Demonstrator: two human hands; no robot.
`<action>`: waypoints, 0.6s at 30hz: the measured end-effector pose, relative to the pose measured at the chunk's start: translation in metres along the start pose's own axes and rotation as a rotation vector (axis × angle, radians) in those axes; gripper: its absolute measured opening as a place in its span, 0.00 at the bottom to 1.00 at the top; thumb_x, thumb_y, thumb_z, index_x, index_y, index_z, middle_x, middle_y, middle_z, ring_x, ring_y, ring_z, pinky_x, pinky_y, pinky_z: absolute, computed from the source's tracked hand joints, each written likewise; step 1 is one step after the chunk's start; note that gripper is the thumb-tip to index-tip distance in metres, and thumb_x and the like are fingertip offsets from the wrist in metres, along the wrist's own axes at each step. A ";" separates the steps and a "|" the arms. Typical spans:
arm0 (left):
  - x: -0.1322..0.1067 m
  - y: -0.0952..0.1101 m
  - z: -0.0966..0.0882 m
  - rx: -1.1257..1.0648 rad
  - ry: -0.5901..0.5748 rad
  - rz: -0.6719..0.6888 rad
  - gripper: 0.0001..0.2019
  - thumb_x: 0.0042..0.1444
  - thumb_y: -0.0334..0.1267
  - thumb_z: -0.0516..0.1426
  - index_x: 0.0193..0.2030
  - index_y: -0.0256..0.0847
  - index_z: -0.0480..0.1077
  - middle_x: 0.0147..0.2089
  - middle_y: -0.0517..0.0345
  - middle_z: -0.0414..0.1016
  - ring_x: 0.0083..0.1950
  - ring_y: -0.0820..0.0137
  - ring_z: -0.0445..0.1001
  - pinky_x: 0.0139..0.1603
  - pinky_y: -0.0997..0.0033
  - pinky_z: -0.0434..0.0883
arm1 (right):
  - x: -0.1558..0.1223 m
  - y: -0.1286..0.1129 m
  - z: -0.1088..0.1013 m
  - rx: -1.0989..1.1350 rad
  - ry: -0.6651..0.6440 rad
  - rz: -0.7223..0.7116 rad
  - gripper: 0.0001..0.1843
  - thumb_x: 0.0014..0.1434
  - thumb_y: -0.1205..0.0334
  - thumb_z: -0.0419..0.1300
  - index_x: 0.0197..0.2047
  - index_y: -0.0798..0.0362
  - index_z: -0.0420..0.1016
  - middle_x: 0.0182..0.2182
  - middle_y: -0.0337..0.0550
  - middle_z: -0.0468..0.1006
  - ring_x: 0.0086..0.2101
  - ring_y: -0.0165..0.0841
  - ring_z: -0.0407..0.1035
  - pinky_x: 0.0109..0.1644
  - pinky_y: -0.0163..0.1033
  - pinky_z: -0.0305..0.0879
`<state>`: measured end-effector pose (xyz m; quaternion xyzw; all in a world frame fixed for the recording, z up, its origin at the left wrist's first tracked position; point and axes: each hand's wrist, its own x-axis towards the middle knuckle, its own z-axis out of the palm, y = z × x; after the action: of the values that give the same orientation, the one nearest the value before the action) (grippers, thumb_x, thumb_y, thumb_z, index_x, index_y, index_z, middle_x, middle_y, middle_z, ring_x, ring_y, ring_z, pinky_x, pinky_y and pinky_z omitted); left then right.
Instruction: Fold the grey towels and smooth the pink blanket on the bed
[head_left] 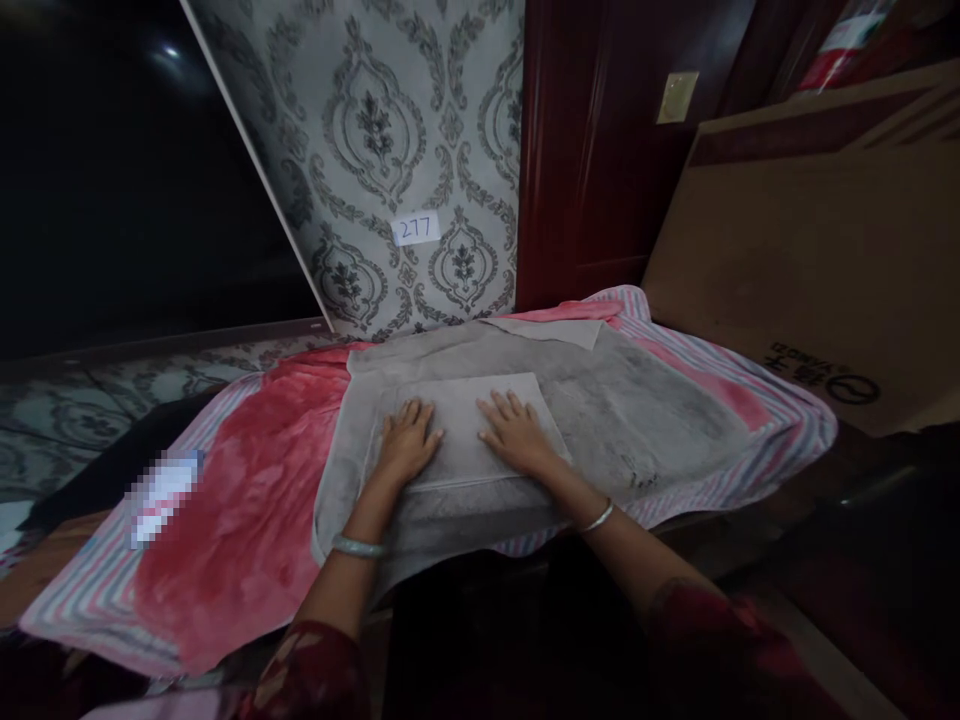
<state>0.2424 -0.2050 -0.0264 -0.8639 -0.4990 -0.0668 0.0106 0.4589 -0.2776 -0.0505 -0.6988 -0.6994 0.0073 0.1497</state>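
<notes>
A folded light-grey cloth lies flat on a larger grey cloth in the middle of the head view. My left hand rests on the left part of the folded cloth, fingers spread and palm down. On its right part lies my right hand, also flat with fingers apart. Neither hand grips anything. Beneath the grey cloth is a red and pink blanket with a striped border, spread over the table. A corner of the grey cloth is turned over near the wall.
A large dark screen stands at the left. At the right a big cardboard box leans by the dark red door. A paper label reading 277 is on the patterned wall. A blurred-out item lies on the blanket's left side.
</notes>
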 end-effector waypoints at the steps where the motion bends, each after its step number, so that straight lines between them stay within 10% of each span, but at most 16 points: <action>1: 0.005 -0.001 0.004 0.007 -0.004 -0.011 0.30 0.67 0.48 0.46 0.73 0.41 0.54 0.77 0.42 0.48 0.77 0.52 0.46 0.71 0.35 0.49 | 0.001 -0.002 0.005 -0.003 -0.029 -0.002 0.34 0.70 0.44 0.46 0.74 0.45 0.52 0.74 0.45 0.47 0.71 0.50 0.39 0.69 0.62 0.43; 9: 0.009 -0.011 0.025 0.035 0.017 -0.025 0.30 0.67 0.52 0.44 0.74 0.47 0.53 0.77 0.46 0.46 0.77 0.52 0.43 0.72 0.35 0.48 | 0.003 -0.004 0.012 0.017 -0.104 0.023 0.33 0.70 0.42 0.44 0.73 0.45 0.55 0.73 0.47 0.51 0.70 0.51 0.42 0.69 0.64 0.42; 18: 0.012 -0.014 0.025 0.061 0.050 -0.004 0.29 0.67 0.50 0.45 0.73 0.46 0.56 0.76 0.45 0.49 0.77 0.51 0.47 0.70 0.35 0.51 | 0.071 -0.040 0.008 0.050 -0.024 -0.097 0.31 0.70 0.49 0.46 0.73 0.46 0.53 0.73 0.47 0.48 0.71 0.47 0.41 0.70 0.63 0.42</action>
<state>0.2390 -0.1858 -0.0503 -0.8602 -0.5023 -0.0731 0.0495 0.4192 -0.2076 -0.0350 -0.6601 -0.7337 0.0258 0.1590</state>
